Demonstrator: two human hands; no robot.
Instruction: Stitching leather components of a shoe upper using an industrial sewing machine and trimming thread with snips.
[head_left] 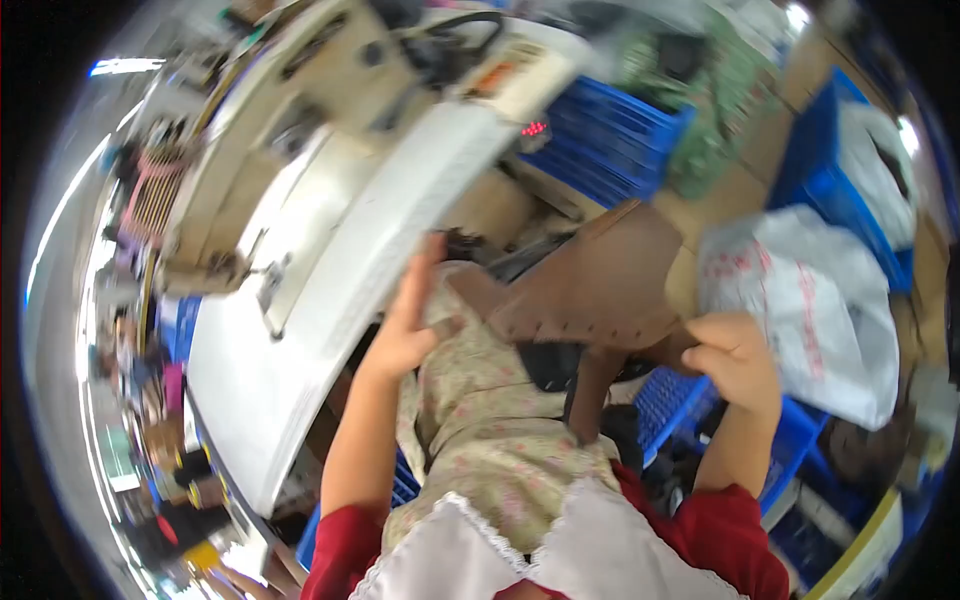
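White, the table (255, 410) spreads across the left, carrying a beige sewing machine (225, 190). Right of it, a brown leather-like piece (600, 270) is held above the floral lap (480, 390), its long axis running crosswise between the 2 hands, dark-marked edge toward the body. The right hand (738, 360) has its grip pinched on the right end. The left hand (405, 325), nearer the table, is spread beside the opposite end; blur hides any contact.

Brown panel (615, 272) with dotted edge
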